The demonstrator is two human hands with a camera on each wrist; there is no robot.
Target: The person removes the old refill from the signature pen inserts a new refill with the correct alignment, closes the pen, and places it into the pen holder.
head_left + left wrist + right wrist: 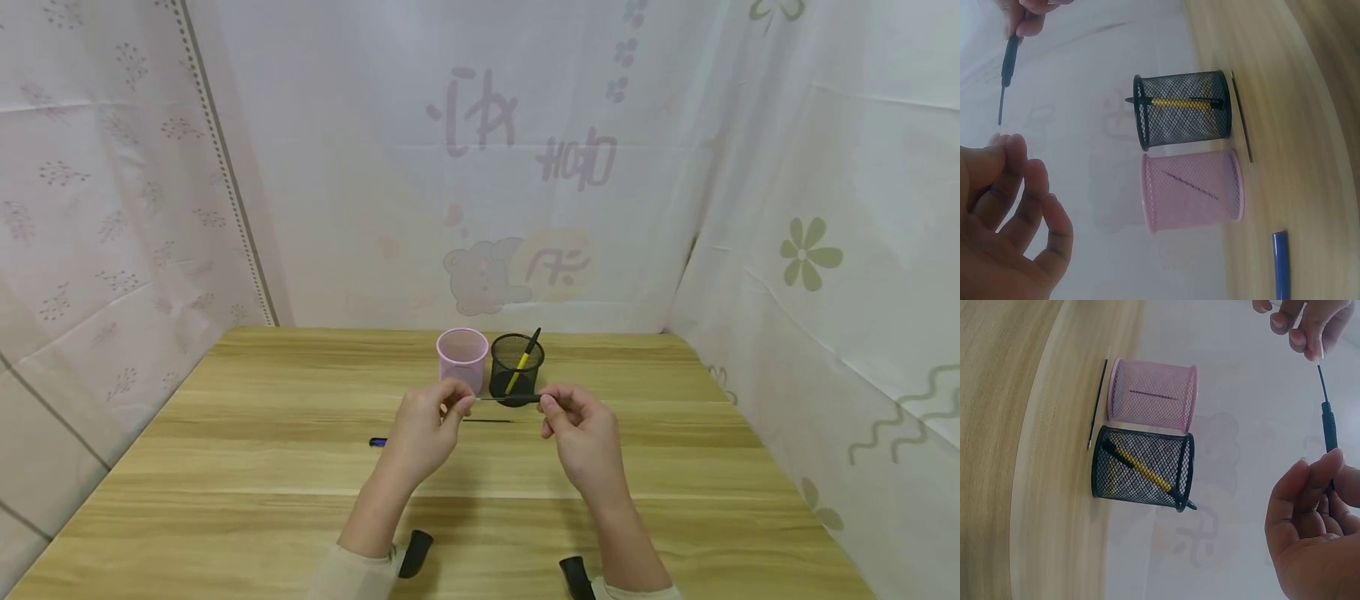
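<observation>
My right hand grips a black pen barrel between thumb and fingers. From its end a thin dark refill sticks out toward my left hand. The left thumb and index fingertip pinch the refill's pale, clear-looking tail, while the other left fingers are bent and spread in the left wrist view. Both hands are raised above the table, in front of two mesh pen cups. The black cup holds a yellow and black pen. Beside it, the pink cup has a thin dark stick inside.
A second thin refill lies on the wood-grain table in front of the cups. Left of it lies a blue pen-like piece, partly behind my left hand in the head view. Patterned curtains surround the table at the back and sides.
</observation>
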